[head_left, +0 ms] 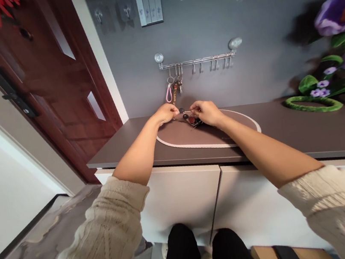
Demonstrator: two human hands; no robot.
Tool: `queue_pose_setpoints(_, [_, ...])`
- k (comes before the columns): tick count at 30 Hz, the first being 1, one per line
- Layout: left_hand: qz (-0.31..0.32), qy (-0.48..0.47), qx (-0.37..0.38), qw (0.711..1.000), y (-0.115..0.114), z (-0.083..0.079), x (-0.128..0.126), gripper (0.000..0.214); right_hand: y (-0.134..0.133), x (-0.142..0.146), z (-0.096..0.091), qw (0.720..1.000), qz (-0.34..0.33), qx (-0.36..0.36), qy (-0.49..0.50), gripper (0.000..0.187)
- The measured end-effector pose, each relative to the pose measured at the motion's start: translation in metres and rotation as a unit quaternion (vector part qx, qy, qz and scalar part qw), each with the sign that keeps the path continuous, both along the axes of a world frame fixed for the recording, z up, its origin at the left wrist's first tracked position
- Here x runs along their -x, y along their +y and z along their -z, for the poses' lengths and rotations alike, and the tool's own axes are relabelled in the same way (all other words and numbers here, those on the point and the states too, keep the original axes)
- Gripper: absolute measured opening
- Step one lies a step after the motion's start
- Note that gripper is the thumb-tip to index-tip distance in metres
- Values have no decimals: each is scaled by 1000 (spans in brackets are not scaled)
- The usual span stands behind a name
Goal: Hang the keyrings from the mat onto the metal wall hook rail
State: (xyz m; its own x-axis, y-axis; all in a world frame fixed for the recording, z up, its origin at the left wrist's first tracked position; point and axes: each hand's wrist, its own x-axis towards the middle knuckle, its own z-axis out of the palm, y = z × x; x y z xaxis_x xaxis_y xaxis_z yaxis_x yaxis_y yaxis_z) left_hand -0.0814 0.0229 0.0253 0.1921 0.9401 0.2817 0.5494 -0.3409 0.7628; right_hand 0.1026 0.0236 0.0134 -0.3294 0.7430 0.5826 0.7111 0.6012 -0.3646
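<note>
Over the counter, my left hand (167, 113) is closed in a pinch at the left end of a small bunch of keys (184, 116) with dark heads. From the right, the fingertips of my right hand (206, 112) pinch the same bunch; which part of it they grip is too small to make out. A small dark red piece (192, 119) hangs or lies below my right fingers, with darker pieces partly hidden by that hand. Beneath both hands lies a brown oval mat (206, 141) with a pale rim.
A clear hook rail (197, 61) on the grey wall carries keys with a pink strap (169, 93) at its left end. Purple artificial flowers (340, 13) stand at the right of the counter (284, 138). A dark red door (50, 74) is at left; white cabinets (179, 197) stand below.
</note>
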Motion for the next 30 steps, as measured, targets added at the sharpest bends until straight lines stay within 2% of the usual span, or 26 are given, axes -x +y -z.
queue_pose_setpoints(5, [33, -122, 33, 991, 0, -2, -4, 9, -3, 1, -1, 1000, -11, 8, 24, 17])
queue_pose_setpoints(9, [47, -162, 33, 985, -3, -5, -5, 6, -6, 2, -4, 997, -4, 22, 70, 17])
queue_pose_setpoints(12, [68, -170, 20, 983, -4, -6, -4, 4, -7, 3, -6, 992, -16, 45, 114, 19])
queue_pose_setpoints(15, [92, -172, 6, 981, -4, -5, -4, 7, -7, 5, -7, 981, -66, 84, 162, 21])
queue_pose_setpoints(22, [106, -166, -28, 980, -4, -6, -5, 13, -8, 7, -2, 929, -165, 201, 262, 20])
queue_pose_setpoints(30, [90, -152, -64, 982, -3, -6, -5, 20, -10, 7, -4, 929, -150, 178, 287, 28])
